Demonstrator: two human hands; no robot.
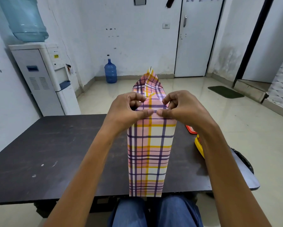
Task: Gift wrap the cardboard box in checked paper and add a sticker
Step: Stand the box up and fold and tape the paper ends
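A tall box covered in pink, yellow and purple checked paper stands upright at the near edge of the dark table. No cardboard shows. At its top the paper ends in a folded near flap and a pointed far flap. My left hand grips the top left corner, thumb on the near flap's crease. My right hand pinches the top right corner the same way, its thumb tip close to the left thumb. No sticker is visible.
A red item and a yellow item lie on the table behind my right forearm. A water dispenser stands at the left wall, a blue bottle on the floor beyond. My knees sit under the table edge.
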